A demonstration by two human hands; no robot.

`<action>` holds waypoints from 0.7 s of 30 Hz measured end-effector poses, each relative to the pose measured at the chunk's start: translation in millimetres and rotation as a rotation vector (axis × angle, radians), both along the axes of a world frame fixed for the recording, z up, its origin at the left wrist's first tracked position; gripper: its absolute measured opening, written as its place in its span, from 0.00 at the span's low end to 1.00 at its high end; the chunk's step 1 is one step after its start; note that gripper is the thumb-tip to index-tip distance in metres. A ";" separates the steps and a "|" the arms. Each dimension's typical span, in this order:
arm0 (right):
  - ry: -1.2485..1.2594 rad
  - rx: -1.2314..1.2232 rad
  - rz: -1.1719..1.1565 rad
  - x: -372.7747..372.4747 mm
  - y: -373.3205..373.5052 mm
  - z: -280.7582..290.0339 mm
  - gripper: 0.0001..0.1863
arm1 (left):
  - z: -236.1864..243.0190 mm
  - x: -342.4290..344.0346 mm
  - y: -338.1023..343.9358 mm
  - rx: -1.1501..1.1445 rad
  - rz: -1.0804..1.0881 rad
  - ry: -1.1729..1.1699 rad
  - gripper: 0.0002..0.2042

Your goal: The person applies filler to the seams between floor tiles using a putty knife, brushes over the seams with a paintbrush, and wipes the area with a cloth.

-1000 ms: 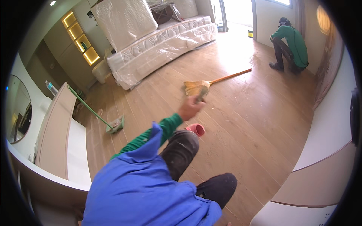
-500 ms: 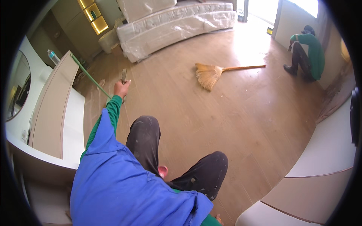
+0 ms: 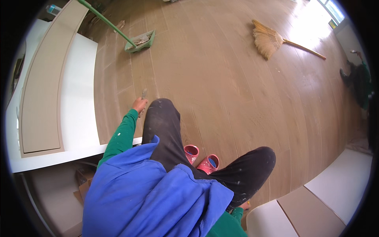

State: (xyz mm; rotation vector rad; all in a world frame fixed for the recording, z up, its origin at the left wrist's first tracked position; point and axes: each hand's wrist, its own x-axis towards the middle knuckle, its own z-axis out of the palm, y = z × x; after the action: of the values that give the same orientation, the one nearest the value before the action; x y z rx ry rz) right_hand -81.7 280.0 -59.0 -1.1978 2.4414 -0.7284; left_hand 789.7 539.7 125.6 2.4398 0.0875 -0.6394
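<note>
My left hand is closed around a scraper with a narrow, dull blade, low over the wooden floor beside my left knee. Its handle end shows below the fist. My right hand is mostly hidden past my right knee, close to a white cabinet corner. A speck of yellow shows at its fingers, too small to name, and I cannot see how they are bent. Ahead of my left hand, a green long-handled dustpan holds some debris. A straw broom lies on the floor at the far right.
A white and beige cabinet runs along my left, with a water bottle on it. Pink clogs are on my feet. Another white and beige unit stands at lower right. A co-worker sits at the right wall.
My view has tipped downward, bringing the dustpan and both clogs into sight. The left hand, still holding the scraper, is now nearer my left knee. More of the right hand shows.
</note>
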 end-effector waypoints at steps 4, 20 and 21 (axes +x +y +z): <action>-0.586 0.474 -0.087 104.1 -116.1 169.5 0.19 | -63.2 -37.0 107.2 -0.168 0.207 0.148 0.06; -0.507 0.785 1.443 536.4 -169.0 314.0 0.12 | -223.2 -62.0 153.8 -0.069 0.606 -0.013 0.18; -0.469 0.889 1.446 550.6 -154.4 304.0 0.12 | -224.0 -67.3 147.5 -0.114 0.566 -0.001 0.16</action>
State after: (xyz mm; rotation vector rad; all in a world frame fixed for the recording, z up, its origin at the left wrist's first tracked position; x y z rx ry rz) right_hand 468.9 125.6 245.0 -1.6052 0.7982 0.4330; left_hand 722.4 687.2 -98.4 2.1561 0.6927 -0.3725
